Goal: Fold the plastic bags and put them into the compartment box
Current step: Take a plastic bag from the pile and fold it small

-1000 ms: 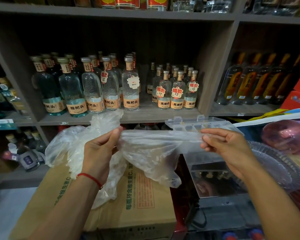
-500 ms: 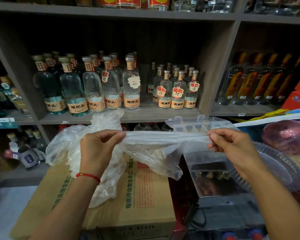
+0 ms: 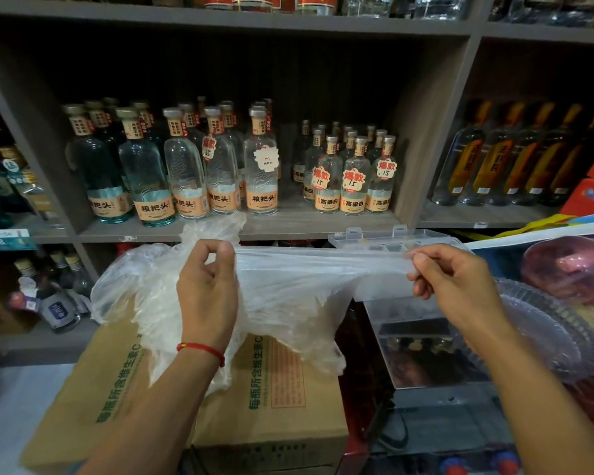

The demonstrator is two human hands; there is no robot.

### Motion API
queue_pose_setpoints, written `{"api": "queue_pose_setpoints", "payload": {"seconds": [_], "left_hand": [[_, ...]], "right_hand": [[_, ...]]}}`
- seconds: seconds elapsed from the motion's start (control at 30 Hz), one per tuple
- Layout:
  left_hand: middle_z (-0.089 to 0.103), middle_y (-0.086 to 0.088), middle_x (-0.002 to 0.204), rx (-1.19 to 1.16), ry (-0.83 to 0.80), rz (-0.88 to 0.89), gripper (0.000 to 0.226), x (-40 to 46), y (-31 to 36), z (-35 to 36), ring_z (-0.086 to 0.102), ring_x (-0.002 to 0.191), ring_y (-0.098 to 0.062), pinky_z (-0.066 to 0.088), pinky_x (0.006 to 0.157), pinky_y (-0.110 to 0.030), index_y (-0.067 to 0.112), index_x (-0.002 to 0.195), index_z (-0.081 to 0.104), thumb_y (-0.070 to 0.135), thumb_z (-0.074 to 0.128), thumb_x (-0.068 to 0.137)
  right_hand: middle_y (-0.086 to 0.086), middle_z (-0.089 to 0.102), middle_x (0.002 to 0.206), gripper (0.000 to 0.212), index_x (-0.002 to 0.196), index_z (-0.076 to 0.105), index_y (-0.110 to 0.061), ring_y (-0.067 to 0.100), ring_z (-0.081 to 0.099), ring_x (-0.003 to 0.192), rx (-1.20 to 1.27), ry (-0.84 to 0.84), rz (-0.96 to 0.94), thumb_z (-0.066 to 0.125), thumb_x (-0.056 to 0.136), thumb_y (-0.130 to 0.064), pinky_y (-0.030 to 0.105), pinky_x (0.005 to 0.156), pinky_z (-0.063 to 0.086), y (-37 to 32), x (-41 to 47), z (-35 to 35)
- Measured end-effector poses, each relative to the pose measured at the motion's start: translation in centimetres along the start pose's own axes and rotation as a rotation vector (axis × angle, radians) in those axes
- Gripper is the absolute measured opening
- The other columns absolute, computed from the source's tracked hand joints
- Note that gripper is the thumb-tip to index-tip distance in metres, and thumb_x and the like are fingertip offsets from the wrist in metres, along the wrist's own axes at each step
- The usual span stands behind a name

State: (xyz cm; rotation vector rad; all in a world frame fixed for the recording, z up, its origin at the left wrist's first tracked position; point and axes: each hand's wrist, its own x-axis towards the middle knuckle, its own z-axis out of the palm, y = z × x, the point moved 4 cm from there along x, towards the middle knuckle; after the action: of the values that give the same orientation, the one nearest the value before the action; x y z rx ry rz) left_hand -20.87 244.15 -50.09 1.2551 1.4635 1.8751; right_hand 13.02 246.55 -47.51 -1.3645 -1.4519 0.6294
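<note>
Head view: a clear plastic bag (image 3: 288, 289) hangs in the air in front of the person, its top edge pulled into a taut, nearly level band between two hands while the rest sags in loose crumples below. More crumpled clear plastic (image 3: 134, 286) bulges to the left of the bag, resting on a brown cardboard carton (image 3: 282, 399) directly under it; whether that is part of the same bag or further bags cannot be told. Just right of the bag and a little behind it stands the clear compartment box (image 3: 422, 341), its lid (image 3: 391, 240) raised open; its compartments cannot be made out through the glare, so no folded bag can be confirmed inside.

Judged from this, the task is at an early stage: the bag is being straightened into a strip, no crisp fold shows yet, and the folding, the placing in the box, and any remaining bags are still to come.

The left hand (image 3: 208, 293), with a red string at the wrist, pinches the bag's top edge between thumb and curled fingers. The right hand (image 3: 456, 286) pinches the opposite end of the same edge. Behind the bag, shelves (image 3: 288, 228) carry rows of liquor bottles (image 3: 261, 173).
</note>
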Motion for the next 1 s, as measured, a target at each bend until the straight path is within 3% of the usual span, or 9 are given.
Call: {"api": "queue_pose_setpoints", "payload": {"seconds": [0.1,0.23,0.4,0.47,0.6,0.67,0.77,0.87,1.0], "left_hand": [[0.04,0.005,0.047,0.013,-0.006,0.02,0.022,-0.1,-0.1,0.1,0.034,0.044,-0.013,0.032,0.042,-0.024,0.026,0.085,0.061,0.034,0.058,0.105],[0.042,0.005,0.046,-0.015,-0.008,-0.079,0.021,-0.3,-0.7,0.3,0.034,0.039,-0.01,0.029,0.038,-0.021,0.024,0.088,0.063,0.035,0.057,0.105],[0.052,0.006,0.044,-0.105,-0.009,-0.318,0.024,-0.4,-2.1,0.5,0.043,0.036,-0.008,0.035,0.035,-0.02,0.009,0.097,0.059,0.031,0.054,0.107],[0.059,0.004,0.049,-0.154,-0.053,-0.409,0.023,-0.5,-2.3,0.6,0.055,0.041,-0.01,0.044,0.039,-0.023,0.008,0.102,0.059,0.031,0.055,0.107],[0.064,-0.003,0.056,-0.102,-0.155,-0.407,0.015,-0.8,-1.6,0.4,0.06,0.044,-0.02,0.051,0.045,-0.032,0.013,0.111,0.052,0.028,0.05,0.109],[0.07,-0.006,0.075,0.066,-0.148,-0.246,0.011,-0.9,-0.9,0.0,0.065,0.051,-0.019,0.054,0.053,-0.033,0.019,0.108,0.05,0.03,0.046,0.109],[0.063,0.005,0.107,0.382,-0.111,0.336,0.016,-1.5,2.7,-0.4,0.062,0.092,-0.004,0.05,0.08,-0.026,0.024,0.118,0.055,0.03,0.046,0.105],[0.06,0.003,0.131,0.511,-0.453,0.821,0.041,-3.8,4.8,1.5,0.053,0.127,-0.014,0.037,0.107,-0.036,0.016,0.127,0.063,0.027,0.059,0.087],[0.072,-0.001,0.117,0.599,-0.517,0.91,0.022,-4.8,4.4,3.1,0.066,0.114,-0.025,0.046,0.1,-0.053,0.014,0.11,0.077,0.016,0.074,0.088]], "right_hand": [[-0.003,0.073,0.078,0.019,0.112,0.075,-0.018,0.003,0.065,0.064,-0.071,0.085,0.018,0.058,0.106,-0.015,0.025,0.067,0.054,0.0,0.0,0.0],[0.002,0.059,0.131,0.032,0.135,0.061,-0.023,0.008,0.056,0.108,-0.306,0.215,-0.18,0.052,0.107,-0.036,0.039,0.094,0.052,-2.7,-1.6,1.2],[-0.007,0.048,0.144,0.062,0.139,0.05,-0.035,0.016,0.038,0.141,-0.476,-0.236,-0.666,0.059,0.09,-0.071,0.045,0.118,0.023,-6.6,-6.3,8.2],[-0.01,0.054,0.139,0.061,0.142,0.05,-0.033,0.011,0.036,0.14,-0.572,-0.336,-0.675,0.069,0.09,-0.057,0.037,0.117,0.018,-5.8,-7.2,10.5],[-0.031,0.059,0.104,0.028,0.121,0.07,-0.03,-0.026,0.036,0.107,-0.384,-0.253,-0.52,0.074,0.095,-0.021,0.022,0.098,0.03,-4.7,-5.5,10.4],[-0.037,0.059,0.102,0.019,0.112,0.073,-0.032,-0.022,0.049,0.108,-0.291,-0.276,-0.415,0.072,0.097,-0.021,0.019,0.096,0.042,-4.3,-4.3,9.5],[-0.027,0.071,0.104,0.015,0.106,0.074,-0.038,-0.009,0.063,0.102,-0.228,-0.333,-0.294,0.071,0.099,-0.026,0.017,0.09,0.05,-4.0,-3.3,8.3],[-0.023,0.075,0.1,0.012,0.103,0.077,-0.035,-0.008,0.066,0.101,-0.155,-0.406,-0.242,0.07,0.099,-0.026,0.015,0.089,0.05,-3.9,-2.9,7.8],[-0.021,0.076,0.096,0.013,0.107,0.08,-0.029,-0.003,0.069,0.097,-0.142,-0.489,-0.222,0.07,0.099,-0.028,0.02,0.09,0.054,-3.8,-2.8,7.5]]}}
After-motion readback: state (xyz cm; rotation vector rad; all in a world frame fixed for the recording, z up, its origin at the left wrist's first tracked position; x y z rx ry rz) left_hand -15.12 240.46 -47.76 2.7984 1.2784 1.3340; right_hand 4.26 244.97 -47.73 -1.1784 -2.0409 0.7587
